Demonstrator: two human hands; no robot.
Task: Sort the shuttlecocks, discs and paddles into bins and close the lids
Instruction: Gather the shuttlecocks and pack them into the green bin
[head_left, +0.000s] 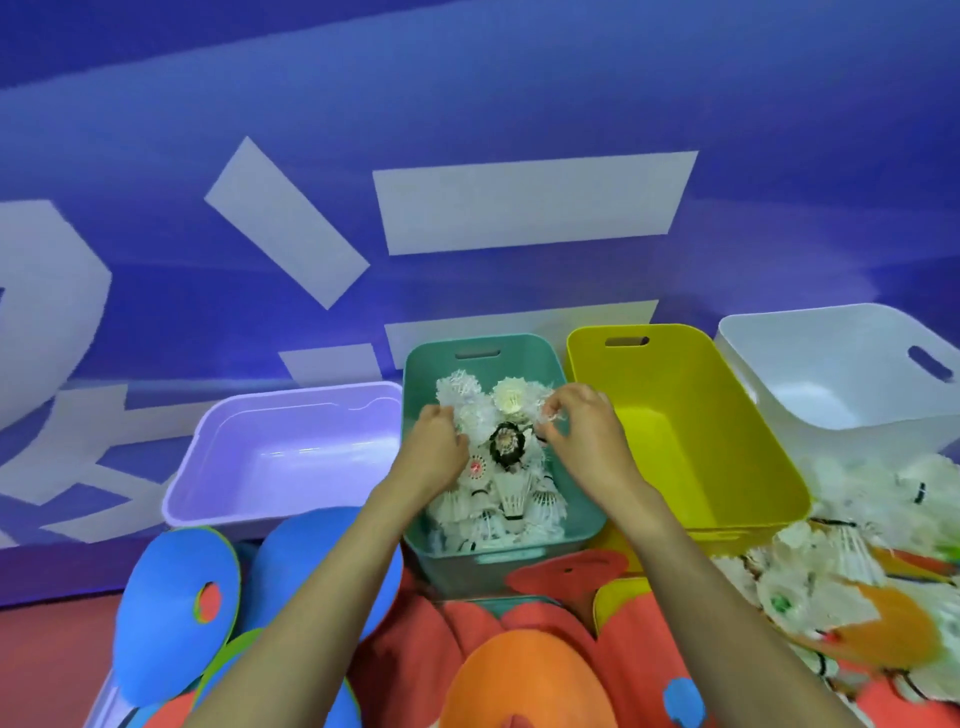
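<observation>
Shuttlecocks (498, 499), white-feathered, heaped in the teal bin (457, 571) at centre, we list first. Lilac bin (291, 452) to its left; yellow bin (701, 441) just beside its right; white bin (831, 374) beyond that. Loose shuttlecock pile (831, 566) in front of the white bin. Blue discs (171, 587) lower left; orange disc (524, 675) nearest us. Left hand (436, 447) rests on the heap, fingers curled; whether it grips anything we cannot tell. Right hand (582, 431) pinches a white shuttlecock (553, 415).
</observation>
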